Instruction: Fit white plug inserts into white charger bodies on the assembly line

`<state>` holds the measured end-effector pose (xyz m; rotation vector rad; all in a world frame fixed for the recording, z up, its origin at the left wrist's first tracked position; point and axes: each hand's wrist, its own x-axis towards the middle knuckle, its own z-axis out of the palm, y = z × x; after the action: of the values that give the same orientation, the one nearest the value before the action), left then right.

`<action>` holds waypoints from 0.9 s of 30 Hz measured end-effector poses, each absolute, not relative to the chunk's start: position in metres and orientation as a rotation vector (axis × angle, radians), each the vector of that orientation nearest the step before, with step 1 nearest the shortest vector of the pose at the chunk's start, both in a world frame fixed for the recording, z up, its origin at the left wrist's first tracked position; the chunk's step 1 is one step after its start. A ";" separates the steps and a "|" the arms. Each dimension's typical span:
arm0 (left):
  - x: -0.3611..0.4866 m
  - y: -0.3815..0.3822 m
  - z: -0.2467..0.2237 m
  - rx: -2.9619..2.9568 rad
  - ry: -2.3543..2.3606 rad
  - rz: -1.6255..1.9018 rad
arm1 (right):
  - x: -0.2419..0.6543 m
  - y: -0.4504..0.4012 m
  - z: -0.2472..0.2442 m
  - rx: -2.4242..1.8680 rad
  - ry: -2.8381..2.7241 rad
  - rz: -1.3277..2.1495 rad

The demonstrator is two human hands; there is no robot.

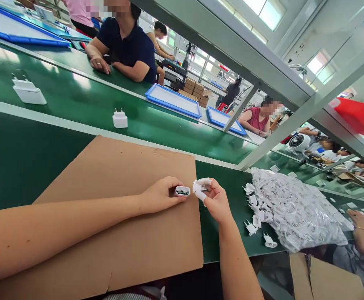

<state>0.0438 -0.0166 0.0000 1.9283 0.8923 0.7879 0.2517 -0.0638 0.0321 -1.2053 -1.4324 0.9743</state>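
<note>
Over the right part of a cardboard sheet (122, 233), my left hand (161, 194) holds a white charger housing (182, 191), its open oval end facing right and dark parts showing inside. Just to its right, beyond the sheet's edge, my right hand (215, 199) pinches a small white plug piece (197, 187) between thumb and fingers, which wear white finger covers. The plug piece and the housing are a small gap apart.
At the right lies a clear plastic bag (297, 208) full of white plug pieces, with loose ones (251, 227) beside it. Two white chargers (120, 119) stand on the green belt (84, 100). Blue-rimmed trays (174, 101) and a person sit across it. A metal post (282, 125) slants up behind.
</note>
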 end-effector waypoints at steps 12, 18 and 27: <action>0.042 -0.010 -0.008 2.008 0.801 0.814 | 0.227 -0.065 0.032 -1.438 -2.128 0.209; 0.043 -0.009 -0.007 2.029 0.793 0.811 | 0.226 -0.061 0.030 -1.374 -2.133 0.147; 0.043 -0.009 -0.008 2.047 0.760 0.834 | 0.221 -0.061 0.030 -1.387 -2.197 0.017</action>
<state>0.0431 -0.0090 -0.0081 2.0470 0.7605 0.8341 0.2214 -0.0614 0.0302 -1.3870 -2.1968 0.0173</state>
